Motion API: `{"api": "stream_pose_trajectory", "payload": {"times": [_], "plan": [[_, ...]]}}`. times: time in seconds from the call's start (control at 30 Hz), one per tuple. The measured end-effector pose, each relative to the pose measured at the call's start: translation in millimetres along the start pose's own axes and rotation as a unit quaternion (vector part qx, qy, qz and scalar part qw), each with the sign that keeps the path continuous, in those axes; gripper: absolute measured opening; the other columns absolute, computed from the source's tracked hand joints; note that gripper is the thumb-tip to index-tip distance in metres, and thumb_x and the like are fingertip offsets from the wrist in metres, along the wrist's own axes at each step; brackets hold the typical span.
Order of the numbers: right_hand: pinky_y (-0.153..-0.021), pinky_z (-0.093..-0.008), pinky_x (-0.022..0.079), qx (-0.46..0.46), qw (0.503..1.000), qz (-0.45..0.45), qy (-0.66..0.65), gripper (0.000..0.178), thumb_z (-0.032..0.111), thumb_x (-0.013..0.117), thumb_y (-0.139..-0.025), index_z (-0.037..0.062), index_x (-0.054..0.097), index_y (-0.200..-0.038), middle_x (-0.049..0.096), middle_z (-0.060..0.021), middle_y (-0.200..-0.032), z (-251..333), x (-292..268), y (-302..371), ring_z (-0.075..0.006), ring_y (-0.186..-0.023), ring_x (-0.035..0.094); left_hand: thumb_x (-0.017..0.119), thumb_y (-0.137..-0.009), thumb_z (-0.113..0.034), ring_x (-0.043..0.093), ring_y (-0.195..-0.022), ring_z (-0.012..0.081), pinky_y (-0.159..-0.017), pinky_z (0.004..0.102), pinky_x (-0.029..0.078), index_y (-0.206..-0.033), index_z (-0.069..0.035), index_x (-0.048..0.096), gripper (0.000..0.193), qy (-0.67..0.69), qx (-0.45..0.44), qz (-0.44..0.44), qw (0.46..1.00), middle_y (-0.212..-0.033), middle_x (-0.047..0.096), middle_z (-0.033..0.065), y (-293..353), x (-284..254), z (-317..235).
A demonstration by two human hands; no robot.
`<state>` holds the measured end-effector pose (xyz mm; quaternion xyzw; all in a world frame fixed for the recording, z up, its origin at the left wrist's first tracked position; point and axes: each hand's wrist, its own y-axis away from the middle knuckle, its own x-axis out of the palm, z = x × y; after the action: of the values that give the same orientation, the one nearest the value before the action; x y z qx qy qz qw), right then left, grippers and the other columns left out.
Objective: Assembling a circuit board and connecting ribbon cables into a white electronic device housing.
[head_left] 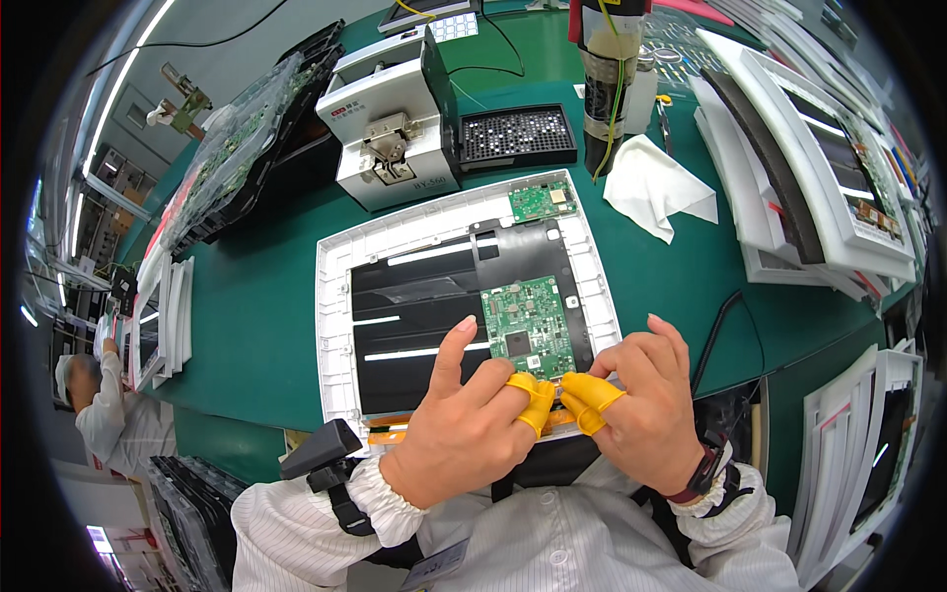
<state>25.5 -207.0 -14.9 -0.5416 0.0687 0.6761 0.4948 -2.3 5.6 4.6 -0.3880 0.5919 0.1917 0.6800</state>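
Observation:
A white plastic frame [335,326] with a glossy black panel [414,340] lies on the green table mat in front of me. A green circuit board [533,316] sits on the panel's right part, and a smaller green board [543,201] at its far right corner. My left hand [473,424] and my right hand [646,414] meet at the near edge of the larger board. Yellow finger cots cover some fingertips of both. The fingers are pinched together, hiding whatever lies between them. An orange flexible strip [390,435] shows along the frame's near edge, beside my left hand.
Beyond the frame stand a white bench machine [395,148], a black tray of small parts [518,138] and a dark cylinder [600,109]. A white cloth [656,187] lies right of them. White frames [829,178] are stacked at right, bagged circuit boards [237,148] at left. A co-worker [113,414] sits far left.

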Motion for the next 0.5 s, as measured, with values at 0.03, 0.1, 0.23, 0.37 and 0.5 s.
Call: {"api": "stream_pose_trajectory", "payload": {"times": [0.03,0.1,0.23,0.37,0.5], "plan": [[-0.110,-0.0521,0.033,-0.006,1.000,0.008,0.009,0.010,0.009,0.074,-0.070,0.0085,0.075,-0.080,0.057,-0.0012,-0.090,-0.7,-0.3,0.6,-0.0216,-0.096,0.055,0.072,-0.073,-0.014,0.062,-0.089,0.0163,-0.116,0.0640,0.020,-0.084,-0.013,0.079,0.013,0.000,-0.002,0.003,1.000,-0.077,0.062,-0.0028,0.3,-0.6,-0.1],[-0.109,-0.0522,0.033,-0.013,1.000,0.016,0.019,0.010,0.009,0.074,-0.070,0.0082,0.074,-0.080,0.057,-0.0014,-0.090,-0.4,0.8,1.4,-0.0217,-0.096,0.055,0.072,-0.073,-0.014,0.062,-0.089,0.0162,-0.116,0.0640,0.020,-0.085,-0.013,0.079,0.014,0.000,-0.005,0.006,1.000,-0.078,0.062,-0.0029,0.7,-0.8,-0.5],[-0.108,-0.0516,0.035,0.007,1.000,-0.025,0.004,0.013,0.010,0.075,-0.071,0.0078,0.074,-0.084,0.058,-0.0018,-0.090,0.9,4.9,1.7,-0.0223,-0.097,0.055,0.073,-0.075,-0.014,0.062,-0.089,0.0158,-0.116,0.0635,0.020,-0.088,-0.013,0.079,0.015,0.000,-0.011,0.000,1.000,-0.079,0.063,-0.0028,0.4,-0.1,-2.1],[-0.107,-0.0510,0.035,0.028,0.999,-0.023,-0.007,0.013,0.011,0.076,-0.073,0.0082,0.074,-0.086,0.058,-0.0021,-0.091,0.1,7.8,1.0,-0.0234,-0.098,0.055,0.073,-0.076,-0.015,0.063,-0.088,0.0151,-0.116,0.0631,0.021,-0.090,-0.014,0.080,0.015,-0.009,-0.018,0.000,1.000,-0.080,0.065,-0.0030,0.7,-0.8,-3.5],[-0.107,-0.0514,0.035,0.031,0.999,-0.014,-0.018,0.014,0.012,0.077,-0.073,0.0084,0.074,-0.087,0.058,-0.0024,-0.091,-1.0,6.6,2.0,-0.0240,-0.098,0.055,0.074,-0.076,-0.015,0.064,-0.087,0.0147,-0.116,0.0630,0.022,-0.090,-0.014,0.080,0.015,-0.010,-0.022,-0.004,1.000,-0.081,0.066,-0.0034,1.1,-1.7,-4.4]]}}
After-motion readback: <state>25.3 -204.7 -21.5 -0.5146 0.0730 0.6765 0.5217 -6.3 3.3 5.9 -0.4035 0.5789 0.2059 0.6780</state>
